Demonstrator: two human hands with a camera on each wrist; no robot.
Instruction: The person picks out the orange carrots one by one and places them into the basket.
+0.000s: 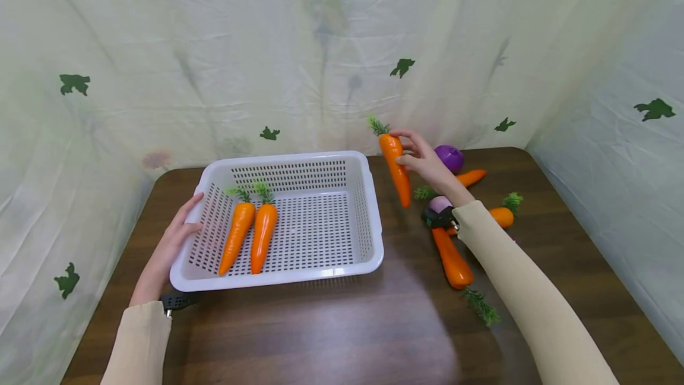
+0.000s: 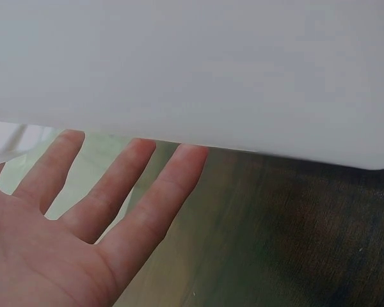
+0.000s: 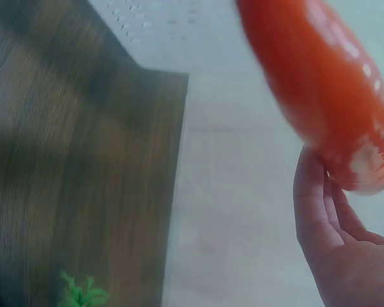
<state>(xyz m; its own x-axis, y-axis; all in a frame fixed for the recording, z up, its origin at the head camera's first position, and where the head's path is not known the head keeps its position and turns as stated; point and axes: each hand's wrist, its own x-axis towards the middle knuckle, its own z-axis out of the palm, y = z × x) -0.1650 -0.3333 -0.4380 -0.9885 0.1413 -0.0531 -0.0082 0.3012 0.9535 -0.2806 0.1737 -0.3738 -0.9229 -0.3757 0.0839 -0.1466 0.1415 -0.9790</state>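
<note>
The fingers of the right hand (image 1: 419, 159) are curled round the upper body of an imitation carrot (image 1: 396, 168), thumb on one side and fingertips on the other, so the gap between them is about the carrot's thickness. It should be light and stiff, probably hollow moulded plastic, and hard to bruise. Its glossy skin looks slightly slippery, and the taper could let it turn in a loose pinch. The thick shoulder seems the best hold, just under the leafy tuft, which looks flimsier; the fingers are on that part. The carrot is off the table, tilted, its tuft above the fingers and its narrow tip below them.

The left hand (image 1: 168, 242) has its fingers spread and nearly straight, the tips meeting the rim at the left end of a white perforated plastic basket (image 1: 278, 278). They touch it rather than wrap round it.

Inward from the left fingertips, two more carrots, a left one (image 1: 237, 236) and a right one (image 1: 264, 236), lie side by side in the basket, tufts toward the far wall.

Just beyond the right fingers, on the far side from the basket, is a purple onion-like vegetable (image 1: 449, 159). A carrot (image 1: 472, 177) lies partly behind the wrist. Nearer the body than those fingers, another carrot (image 1: 454, 260) rests on the wooden table (image 1: 320, 337).
</note>
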